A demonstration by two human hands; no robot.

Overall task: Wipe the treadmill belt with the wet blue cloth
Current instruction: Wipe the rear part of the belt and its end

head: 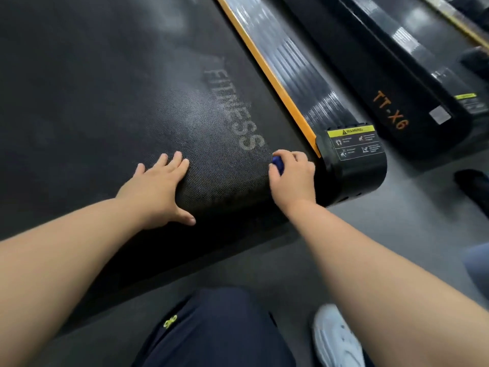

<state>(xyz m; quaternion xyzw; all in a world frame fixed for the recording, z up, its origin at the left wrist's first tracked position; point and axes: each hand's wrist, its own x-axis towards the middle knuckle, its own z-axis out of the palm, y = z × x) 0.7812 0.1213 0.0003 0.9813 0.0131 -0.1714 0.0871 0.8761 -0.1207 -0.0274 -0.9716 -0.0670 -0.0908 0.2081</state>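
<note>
Cloth (277, 163) is balled up in right hand (292, 176), fingers curled round it, pressed onto belt (105, 102) at the rear right corner next to the end cap (354, 165), probably so the wad puts pressure on the edge strip. Left hand (158, 186) lies flat with fingers spread on the rear roller curve, holding nothing, likely bracing the crouch or steadying the belt.

We count two hands, one left hand (158, 186) and one right hand (291, 176), and one blue cloth (277, 163). We see two treadmills, a near treadmill (353, 178) with one belt (105, 88) and a second treadmill (383, 102). We also count two warning labels, a near label (356, 141) and a far label (468, 100), and one white shoe (336, 337).
</note>
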